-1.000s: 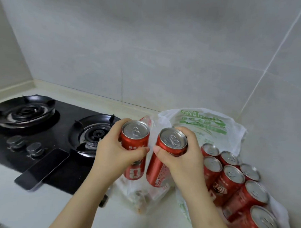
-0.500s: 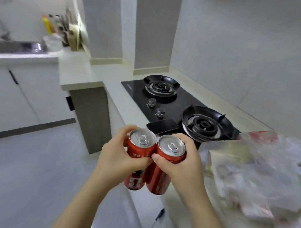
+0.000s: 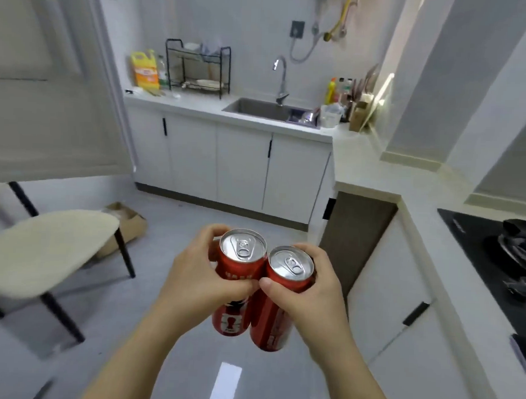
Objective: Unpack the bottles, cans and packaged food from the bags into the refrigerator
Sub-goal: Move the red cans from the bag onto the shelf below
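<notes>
Now that the view has swung off the counter and its plastic bags, which are out of sight, both hands hang over open floor to the left of the black glass gas hob (image 3: 475,245). I judge this to be the carrying step, with 2 cans out of the bags and the refrigerator not yet reached.

The left hand (image 3: 199,274) curls its fingers round the left red aluminium drinks can (image 3: 242,252). The right hand (image 3: 309,290) wraps the right red aluminium drinks can (image 3: 289,266), thumb across its front. Both cans are upright with their sides touching and their silver tops sealed, ring pulls flat; the left one sits slightly higher.

Further left of the hob stands a cream-seated chair (image 3: 45,248) on black legs. Beyond the hob, a steel sink (image 3: 259,108) is set above white cabinets. The pale, blurred panel (image 3: 50,102) far left of the hob may be the refrigerator, but I cannot be sure.
</notes>
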A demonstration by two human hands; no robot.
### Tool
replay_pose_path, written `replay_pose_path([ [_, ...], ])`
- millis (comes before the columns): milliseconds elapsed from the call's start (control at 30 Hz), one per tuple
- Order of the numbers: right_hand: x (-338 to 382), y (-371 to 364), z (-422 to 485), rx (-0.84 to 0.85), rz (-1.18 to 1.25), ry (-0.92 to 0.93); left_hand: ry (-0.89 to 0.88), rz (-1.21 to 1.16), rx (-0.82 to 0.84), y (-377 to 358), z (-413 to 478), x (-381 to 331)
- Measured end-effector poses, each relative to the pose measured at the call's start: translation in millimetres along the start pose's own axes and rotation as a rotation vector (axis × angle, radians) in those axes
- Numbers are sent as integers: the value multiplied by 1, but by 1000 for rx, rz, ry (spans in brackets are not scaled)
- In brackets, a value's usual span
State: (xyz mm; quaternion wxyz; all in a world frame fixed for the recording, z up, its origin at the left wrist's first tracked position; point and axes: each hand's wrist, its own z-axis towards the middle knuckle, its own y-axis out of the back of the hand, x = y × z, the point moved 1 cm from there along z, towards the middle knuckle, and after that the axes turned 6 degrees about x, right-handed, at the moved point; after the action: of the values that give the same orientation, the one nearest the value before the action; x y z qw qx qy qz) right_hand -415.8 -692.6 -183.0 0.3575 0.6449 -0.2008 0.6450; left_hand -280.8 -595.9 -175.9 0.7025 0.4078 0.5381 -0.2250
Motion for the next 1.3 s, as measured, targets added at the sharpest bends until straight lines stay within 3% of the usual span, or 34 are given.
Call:
replay_pose_path([
  [433,55,-268,77,528,113,145,174,59,-563,246,-55,66],
  [1000,123,-488,64,1113,196,293,351,127,-1188,383,-162,90],
  [1300,177,-589,82,1235,283,382,304,184,-1386,471,-164,83],
])
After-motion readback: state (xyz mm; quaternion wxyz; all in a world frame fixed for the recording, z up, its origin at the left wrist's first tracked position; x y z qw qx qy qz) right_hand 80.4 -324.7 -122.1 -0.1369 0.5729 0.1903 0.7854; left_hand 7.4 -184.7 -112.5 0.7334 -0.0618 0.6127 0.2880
